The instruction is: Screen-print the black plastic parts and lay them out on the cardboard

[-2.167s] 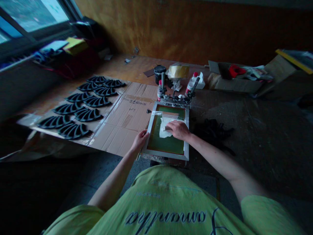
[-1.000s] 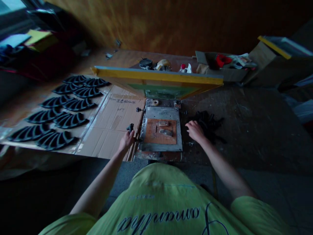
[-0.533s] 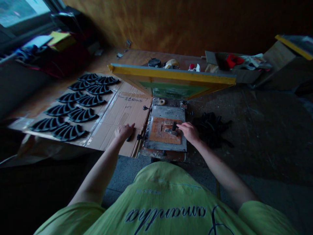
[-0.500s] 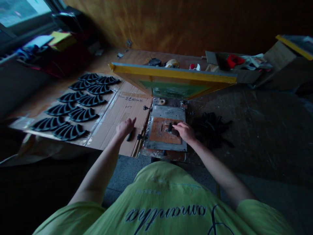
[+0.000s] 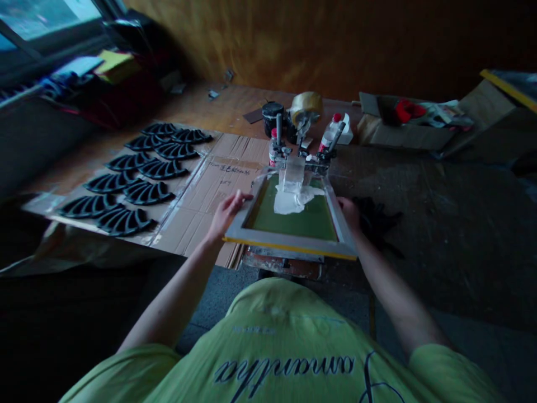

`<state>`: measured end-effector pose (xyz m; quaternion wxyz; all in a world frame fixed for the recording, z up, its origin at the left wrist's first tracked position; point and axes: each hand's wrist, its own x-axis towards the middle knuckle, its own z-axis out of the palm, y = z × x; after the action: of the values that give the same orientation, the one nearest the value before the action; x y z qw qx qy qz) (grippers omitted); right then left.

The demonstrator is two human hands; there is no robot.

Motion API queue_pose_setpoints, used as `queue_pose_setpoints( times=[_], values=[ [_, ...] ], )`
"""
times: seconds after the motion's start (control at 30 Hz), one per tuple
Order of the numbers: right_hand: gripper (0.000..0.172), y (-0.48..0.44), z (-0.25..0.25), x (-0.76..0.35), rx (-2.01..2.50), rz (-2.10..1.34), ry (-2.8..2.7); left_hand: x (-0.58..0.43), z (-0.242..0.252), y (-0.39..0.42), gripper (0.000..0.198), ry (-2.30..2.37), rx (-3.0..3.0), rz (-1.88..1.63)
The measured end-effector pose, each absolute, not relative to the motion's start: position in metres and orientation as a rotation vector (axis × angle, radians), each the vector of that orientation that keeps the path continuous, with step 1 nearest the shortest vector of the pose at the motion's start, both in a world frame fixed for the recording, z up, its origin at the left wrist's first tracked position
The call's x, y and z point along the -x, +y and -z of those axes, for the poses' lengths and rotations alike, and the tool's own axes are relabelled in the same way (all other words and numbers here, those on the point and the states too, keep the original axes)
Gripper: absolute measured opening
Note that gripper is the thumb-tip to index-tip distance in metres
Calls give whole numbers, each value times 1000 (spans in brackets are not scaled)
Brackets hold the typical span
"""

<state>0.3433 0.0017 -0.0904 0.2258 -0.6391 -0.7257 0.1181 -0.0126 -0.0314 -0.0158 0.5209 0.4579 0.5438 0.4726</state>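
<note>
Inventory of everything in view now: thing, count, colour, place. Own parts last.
screen frame: 1, silver, green mesh, yellow front edge, between the hands
paste: 1 patch, white, on the mesh
block: 1, pale, at the paste's far edge
fan-shaped pieces: 10, black, left
cardboard sheet: brown, under and beside the pieces; count unclear
bottles: 2, red caps, behind the frame
tub: 1, black, behind the frame
roll: 1, yellowish, behind the frame
heap: 1, black, right; contents unclear
open box: 1, brown, right rear
window: 1, top left
shirt: 1, yellow-green, bottom
left hand: 1, frame's left edge
right hand: 1, frame's right edge
</note>
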Motion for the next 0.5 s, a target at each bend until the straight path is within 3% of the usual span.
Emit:
queue_pose_setpoints(
  times=[0.1,0.2,0.37,0.5],
  values=[
    [47,27,67,-330,1705,-209,-1937,13,63,-54,69,1380,-952,-954],
    [63,41,48,-282,1568,-136,-2159,6,97,-57,78,1485,-888,-922],
    [17,22,52,-233,1639,-251,-2513,4,117,-52,68,1534,-859,-887],
    [24,-13,63,-245,1398,-275,-2723,8,124,-51,64,1527,-845,-887]
  ],
)
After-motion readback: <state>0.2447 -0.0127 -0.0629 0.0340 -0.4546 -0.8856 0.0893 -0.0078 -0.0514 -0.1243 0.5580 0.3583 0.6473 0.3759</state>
